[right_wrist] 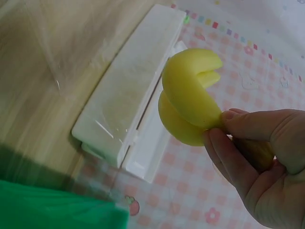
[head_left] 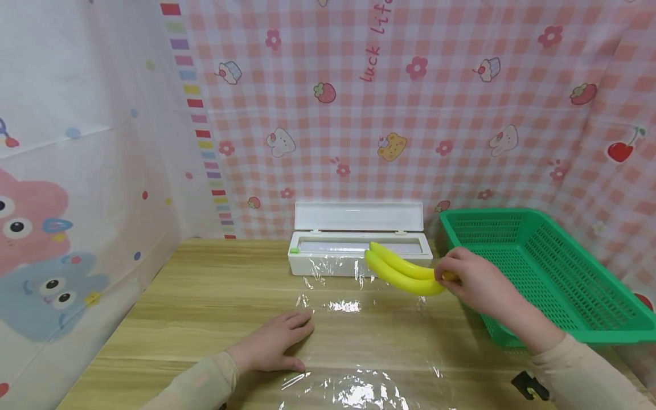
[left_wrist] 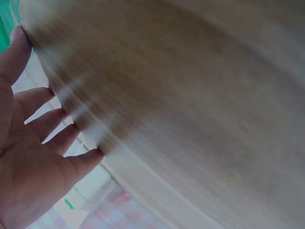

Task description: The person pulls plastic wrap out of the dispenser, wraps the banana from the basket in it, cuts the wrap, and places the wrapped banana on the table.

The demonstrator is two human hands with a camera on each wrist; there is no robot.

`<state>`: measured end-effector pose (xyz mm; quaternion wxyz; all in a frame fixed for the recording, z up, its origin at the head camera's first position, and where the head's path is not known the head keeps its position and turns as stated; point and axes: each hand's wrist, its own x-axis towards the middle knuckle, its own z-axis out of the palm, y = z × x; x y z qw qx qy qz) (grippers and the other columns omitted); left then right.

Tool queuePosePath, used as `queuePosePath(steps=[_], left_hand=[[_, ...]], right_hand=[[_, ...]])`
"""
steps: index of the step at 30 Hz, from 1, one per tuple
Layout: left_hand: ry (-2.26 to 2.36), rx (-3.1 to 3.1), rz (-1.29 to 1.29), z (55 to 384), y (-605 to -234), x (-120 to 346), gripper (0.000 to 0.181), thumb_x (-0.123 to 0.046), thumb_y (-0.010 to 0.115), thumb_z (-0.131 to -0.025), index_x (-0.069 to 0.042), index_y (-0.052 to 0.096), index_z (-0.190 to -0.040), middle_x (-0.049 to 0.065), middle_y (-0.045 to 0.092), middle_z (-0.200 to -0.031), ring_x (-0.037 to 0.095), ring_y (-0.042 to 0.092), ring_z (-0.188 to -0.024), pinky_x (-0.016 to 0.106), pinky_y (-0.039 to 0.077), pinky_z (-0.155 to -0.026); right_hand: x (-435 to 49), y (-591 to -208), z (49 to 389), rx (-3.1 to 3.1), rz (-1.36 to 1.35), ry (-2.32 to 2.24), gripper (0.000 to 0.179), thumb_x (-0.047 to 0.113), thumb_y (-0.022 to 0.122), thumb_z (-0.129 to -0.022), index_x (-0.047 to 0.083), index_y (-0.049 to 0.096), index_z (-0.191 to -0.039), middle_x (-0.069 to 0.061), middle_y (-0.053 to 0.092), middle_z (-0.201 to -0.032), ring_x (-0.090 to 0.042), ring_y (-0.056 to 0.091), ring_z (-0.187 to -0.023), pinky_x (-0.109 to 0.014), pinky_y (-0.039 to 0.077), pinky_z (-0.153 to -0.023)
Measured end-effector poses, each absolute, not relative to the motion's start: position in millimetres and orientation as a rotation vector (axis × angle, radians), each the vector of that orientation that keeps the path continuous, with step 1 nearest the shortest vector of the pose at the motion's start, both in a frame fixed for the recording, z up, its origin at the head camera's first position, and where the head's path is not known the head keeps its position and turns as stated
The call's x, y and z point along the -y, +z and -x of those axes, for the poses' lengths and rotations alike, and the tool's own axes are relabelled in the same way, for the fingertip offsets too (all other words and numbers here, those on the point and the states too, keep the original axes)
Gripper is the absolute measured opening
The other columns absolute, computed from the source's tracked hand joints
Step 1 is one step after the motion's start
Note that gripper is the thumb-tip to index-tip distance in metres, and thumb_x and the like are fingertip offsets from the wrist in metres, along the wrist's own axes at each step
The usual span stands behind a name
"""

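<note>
My right hand [head_left: 476, 282] pinches a bunch of two yellow bananas [head_left: 402, 273] by the stem end, and their tips point left. In the right wrist view, thumb and fingers close round the stem of the bananas [right_wrist: 190, 95]. The bananas overlap the front of a white cling film dispenser [head_left: 333, 266] in the head view; its lid [head_left: 359, 216] stands raised. Clear cling film [head_left: 359, 393] stretches from the dispenser over the table toward me. My left hand [head_left: 274, 341] rests with spread fingers at the film's left side; the left wrist view shows its fingertips [left_wrist: 97, 153] touching the surface.
A green plastic basket [head_left: 589, 330] with perforated walls stands right of the dispenser, beside my right forearm. A small black object [head_left: 530, 386] lies near the front right. Behind the wooden table [head_left: 230, 285] hangs a pink checked cloth [head_left: 328, 125].
</note>
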<state>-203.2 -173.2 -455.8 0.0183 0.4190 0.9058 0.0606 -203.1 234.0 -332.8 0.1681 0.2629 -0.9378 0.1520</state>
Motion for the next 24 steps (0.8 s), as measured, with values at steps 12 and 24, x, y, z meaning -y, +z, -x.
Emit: queuePosePath(steps=[12, 24], left_hand=[[0.199, -2.814, -1.314, 201.6, -455.2, 172.6, 0.079, -0.050, 0.072, -0.085, 0.001, 0.051, -0.142, 0.022, 0.041, -0.151, 0.039, 0.039, -0.138, 0.052, 0.035, -0.112], [0.215, -2.805, -1.314, 201.3, -454.6, 172.7, 0.079, -0.049, 0.072, -0.085, 0.002, 0.050, -0.142, 0.023, 0.040, -0.151, 0.040, 0.039, -0.137, 0.053, 0.035, -0.112]], right_hand=[[-220.7, -347.6, 207.0, 2.616, -0.946, 0.455, 0.029, -0.010, 0.080, -0.073, 0.015, 0.068, -0.082, 0.004, 0.057, -0.088, -0.010, 0.053, -0.073, -0.023, 0.053, -0.061], [-210.4, -358.0, 213.8, 2.609, -1.068, 0.427, 0.031, -0.008, 0.081, -0.074, 0.018, 0.067, -0.082, 0.005, 0.055, -0.088, -0.011, 0.052, -0.075, -0.023, 0.052, -0.063]])
